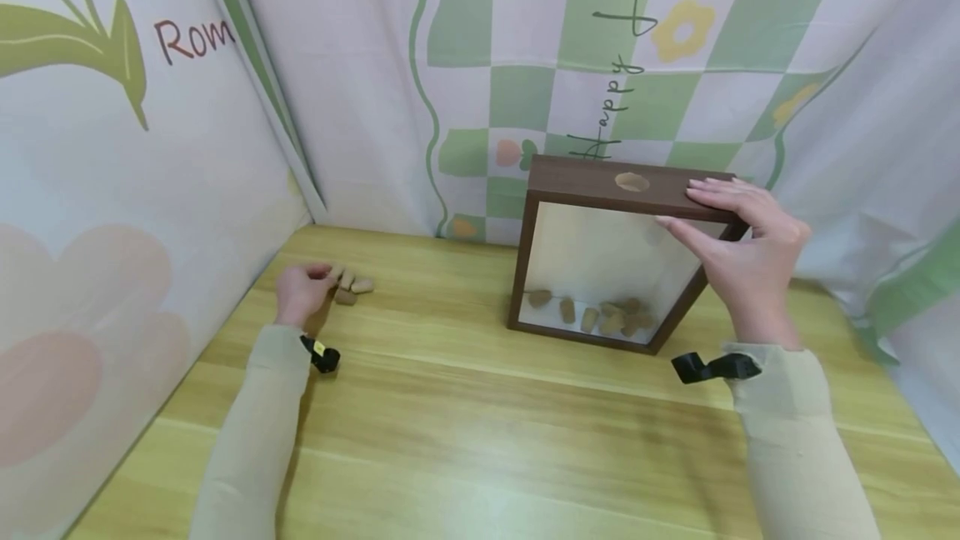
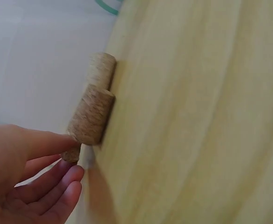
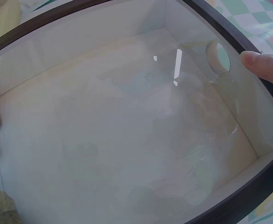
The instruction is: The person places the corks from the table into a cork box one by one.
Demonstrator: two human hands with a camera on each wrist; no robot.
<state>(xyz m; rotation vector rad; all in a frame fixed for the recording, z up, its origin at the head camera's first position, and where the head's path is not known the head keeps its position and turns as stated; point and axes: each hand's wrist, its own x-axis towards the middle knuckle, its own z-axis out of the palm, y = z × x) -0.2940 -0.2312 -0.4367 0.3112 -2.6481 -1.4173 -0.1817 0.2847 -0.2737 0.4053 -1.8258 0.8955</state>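
Observation:
At the table's far left, my left hand (image 1: 300, 294) reaches to a small group of wine corks (image 1: 363, 285). In the left wrist view its thumb and fingers pinch one cork (image 2: 71, 154), mostly hidden by them; a speckled cork (image 2: 92, 114) lies right at the fingertip, and a paler one (image 2: 102, 70) lies beyond. A dark-framed box (image 1: 522, 265) with a clear front stands upright on the right, a round hole in its top. My right hand (image 1: 757, 240) holds its upper right corner, fingers on top and thumb at the front edge. Several corks (image 1: 589, 320) lie inside along the bottom.
The wood-grain table (image 1: 450, 432) runs between the hands and toward me. A patterned curtain (image 1: 367, 107) hangs close behind the box, and a printed wall covering (image 1: 97, 273) borders the table on the left. Black wrist cameras (image 1: 716, 367) sit on both sleeves.

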